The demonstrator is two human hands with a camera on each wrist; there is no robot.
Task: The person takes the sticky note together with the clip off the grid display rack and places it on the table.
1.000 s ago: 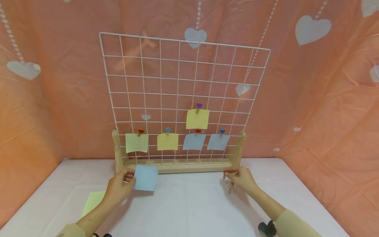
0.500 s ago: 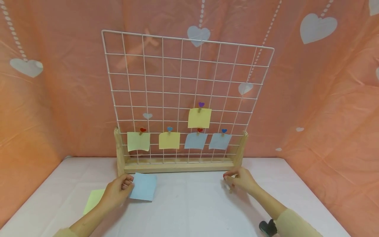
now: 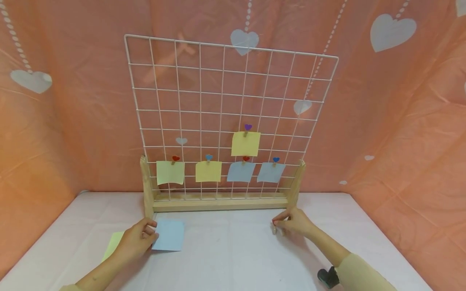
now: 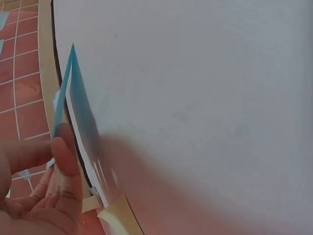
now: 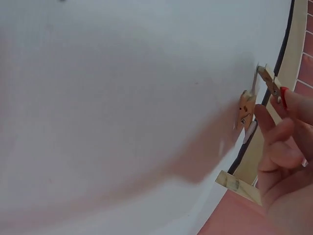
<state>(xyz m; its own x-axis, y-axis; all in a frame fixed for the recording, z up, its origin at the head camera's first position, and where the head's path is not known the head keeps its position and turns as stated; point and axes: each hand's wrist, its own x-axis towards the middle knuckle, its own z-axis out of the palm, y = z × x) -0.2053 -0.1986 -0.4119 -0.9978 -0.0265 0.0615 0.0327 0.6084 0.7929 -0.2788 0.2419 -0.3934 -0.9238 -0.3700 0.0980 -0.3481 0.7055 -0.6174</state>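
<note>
Left hand (image 3: 135,241), lower left of frame: fingers pinching blue note (image 3: 168,235), low over white tabletop (image 3: 233,258). Right hand (image 3: 293,223), lower right: fingers curled round small wooden clip (image 5: 246,110). Wire grid (image 3: 229,117) on wooden stand behind, centre frame, five notes clipped. Yellow-green note (image 3: 111,244) beneath left wrist.

Left hand (image 3: 136,239) pinching; right hand (image 3: 293,223) pinching
</note>
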